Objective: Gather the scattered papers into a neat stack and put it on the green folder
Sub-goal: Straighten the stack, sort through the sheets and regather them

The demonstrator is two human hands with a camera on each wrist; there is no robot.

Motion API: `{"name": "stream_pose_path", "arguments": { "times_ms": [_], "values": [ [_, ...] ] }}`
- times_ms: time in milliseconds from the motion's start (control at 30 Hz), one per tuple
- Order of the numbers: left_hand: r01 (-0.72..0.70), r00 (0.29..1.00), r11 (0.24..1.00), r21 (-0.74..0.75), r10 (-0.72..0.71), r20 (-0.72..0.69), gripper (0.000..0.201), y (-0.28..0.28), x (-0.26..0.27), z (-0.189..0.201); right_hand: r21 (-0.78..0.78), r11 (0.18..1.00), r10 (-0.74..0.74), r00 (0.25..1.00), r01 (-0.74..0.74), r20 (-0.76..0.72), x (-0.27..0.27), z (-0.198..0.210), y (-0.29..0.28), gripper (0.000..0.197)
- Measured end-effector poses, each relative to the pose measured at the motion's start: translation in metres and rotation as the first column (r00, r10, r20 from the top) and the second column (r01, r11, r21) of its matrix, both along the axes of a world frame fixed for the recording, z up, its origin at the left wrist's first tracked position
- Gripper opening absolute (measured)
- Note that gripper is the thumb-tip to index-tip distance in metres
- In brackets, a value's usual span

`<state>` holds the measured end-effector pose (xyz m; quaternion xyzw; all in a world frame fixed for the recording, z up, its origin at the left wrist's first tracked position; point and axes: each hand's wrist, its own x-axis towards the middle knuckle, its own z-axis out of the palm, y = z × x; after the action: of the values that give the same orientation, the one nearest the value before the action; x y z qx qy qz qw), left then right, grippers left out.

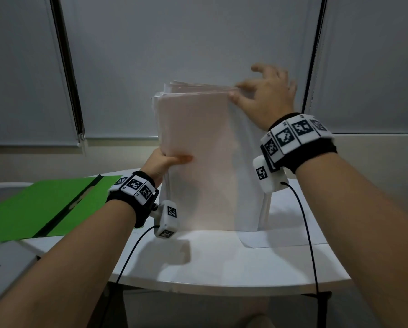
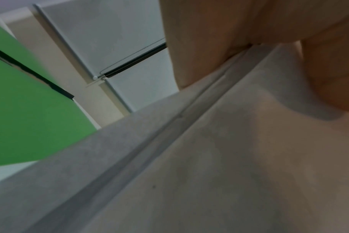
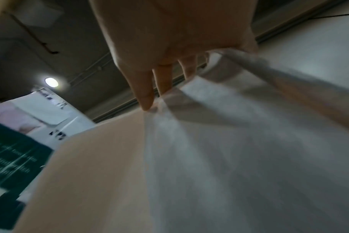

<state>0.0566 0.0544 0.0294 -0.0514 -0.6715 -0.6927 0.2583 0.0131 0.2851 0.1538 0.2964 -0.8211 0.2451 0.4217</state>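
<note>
A stack of white papers (image 1: 198,150) stands upright on its bottom edge on the white table (image 1: 221,261), its sheets uneven at the top. My left hand (image 1: 167,159) grips the stack's left edge at mid height, thumb on the front sheet. In the left wrist view the papers (image 2: 249,157) fill the frame under my thumb (image 2: 333,75). My right hand (image 1: 236,92) pinches the stack's top right corner with thumb and forefinger, the other fingers spread. Its fingers (image 3: 145,97) meet the papers' (image 3: 209,157) top edge. The green folder (image 1: 39,204) lies flat at the left, also visible from the left wrist (image 2: 30,118).
One loose white sheet (image 1: 281,237) lies flat on the table behind the stack's base, to the right. A grey flat object (image 1: 6,261) sits at the lower left beside the folder. Grey blinds with a hanging cord (image 1: 79,129) close off the back.
</note>
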Motion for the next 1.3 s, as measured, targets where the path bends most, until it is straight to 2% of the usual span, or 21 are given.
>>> {"name": "stream_pose_path", "arguments": {
  "times_ms": [67,133,267,333,400,467,533,567,600,633,667,700,733,767,833,900,967,1033,1100,1167,1300],
  "values": [
    [0.008,1.000,1.000,-0.007,-0.008,-0.001,0.059,0.002,0.001,0.000,0.105,0.987,-0.114,0.991,0.120,-0.069,0.012,0.000,-0.008,0.055],
    [0.020,1.000,1.000,-0.017,-0.020,0.001,0.061,0.004,0.002,0.001,0.168,0.971,-0.143,0.978,0.168,-0.155,0.024,-0.003,-0.021,0.065],
    [0.027,1.000,1.000,-0.012,-0.027,-0.011,0.057,0.006,0.005,0.003,0.347,0.937,0.003,0.992,0.040,-0.124,0.046,-0.010,-0.050,0.060],
    [0.005,1.000,1.000,0.002,-0.005,-0.011,0.051,0.003,0.005,0.001,0.332,0.942,0.083,0.992,-0.046,-0.097,0.051,-0.009,-0.054,0.055],
    [-0.035,0.999,0.999,0.008,0.036,-0.028,0.032,0.001,0.006,-0.002,0.308,0.950,0.090,0.985,-0.042,-0.144,0.044,-0.014,-0.049,0.058],
    [-0.068,0.996,0.997,0.022,0.069,-0.048,0.018,-0.001,0.006,-0.006,0.154,0.985,-0.034,0.969,0.073,-0.246,0.029,-0.029,-0.035,0.070],
    [-0.065,0.996,0.997,0.037,0.068,-0.065,0.019,-0.004,0.005,-0.010,-0.247,0.967,-0.121,0.965,0.062,-0.231,0.011,-0.050,-0.013,0.089],
    [-0.067,0.995,0.996,0.054,0.071,-0.071,0.024,-0.005,0.004,-0.011,-0.432,0.902,-0.049,0.992,-0.008,-0.119,0.001,-0.062,-0.003,0.099],
    [-0.069,0.995,0.994,0.081,0.075,-0.072,0.027,-0.008,0.002,-0.014,-0.569,0.819,0.131,0.990,-0.079,0.050,-0.015,-0.077,0.005,0.106],
    [-0.061,0.995,0.991,0.116,0.069,-0.070,0.027,-0.009,0.001,-0.017,-0.658,0.746,0.348,0.903,-0.105,0.250,-0.030,-0.091,0.012,0.110],
    [-0.046,0.997,0.988,0.148,0.055,-0.059,0.025,-0.009,0.000,-0.021,-0.691,0.719,0.508,0.739,-0.080,0.442,-0.043,-0.107,0.017,0.112],
    [-0.030,0.999,0.985,0.168,0.037,-0.037,0.029,-0.007,-0.002,-0.026,-0.647,0.761,0.552,0.574,-0.050,0.605,-0.050,-0.121,0.020,0.111],
    [-0.028,1.000,0.984,0.177,0.028,0.001,0.035,-0.004,-0.004,-0.033,-0.569,0.822,0.519,0.463,-0.038,0.719,-0.053,-0.134,0.022,0.103],
    [-0.050,0.998,0.984,0.171,0.043,0.043,0.038,0.001,-0.005,-0.041,-0.520,0.853,0.483,0.442,-0.043,0.756,-0.054,-0.145,0.023,0.086],
    [-0.159,0.986,0.975,0.157,0.149,0.075,0.027,0.012,-0.007,-0.050,-0.538,0.842,0.486,0.488,-0.038,0.725,-0.054,-0.158,0.019,0.053],
    [-0.266,0.964,0.945,0.190,0.262,0.050,0.025,0.022,-0.007,-0.048,-0.615,0.788,0.528,0.538,-0.022,0.657,-0.051,-0.160,0.016,0.052],
    [-0.284,0.956,0.931,0.228,0.293,-0.010,0.022,0.027,-0.004,-0.036,-0.669,0.743,0.562,0.574,-0.034,0.595,-0.050,-0.153,0.014,0.052],
    [-0.262,0.959,0.938,0.225,0.279,-0.050,0.009,0.025,0.001,-0.024,-0.711,0.699,0.608,0.587,-0.076,0.535,-0.050,-0.143,0.015,0.028],
    [-0.224,0.972,0.960,0.170,0.233,-0.035,0.006,0.019,0.006,-0.023,-0.725,0.676,0.657,0.551,-0.130,0.514,-0.051,-0.140,0.019,0.014],
    [-0.175,0.985,0.981,0.084,0.173,0.020,0.022,0.007,0.009,-0.035,-0.731,0.660,0.710,0.460,-0.172,0.533,-0.053,-0.143,0.025,0.014],
    [-0.041,0.981,0.990,-0.137,0.066,0.181,0.090,-0.004,0.014,-0.068,-0.712,0.665,0.742,0.303,-0.225,0.598,-0.046,-0.148,0.028,0.031]
  ]
}}
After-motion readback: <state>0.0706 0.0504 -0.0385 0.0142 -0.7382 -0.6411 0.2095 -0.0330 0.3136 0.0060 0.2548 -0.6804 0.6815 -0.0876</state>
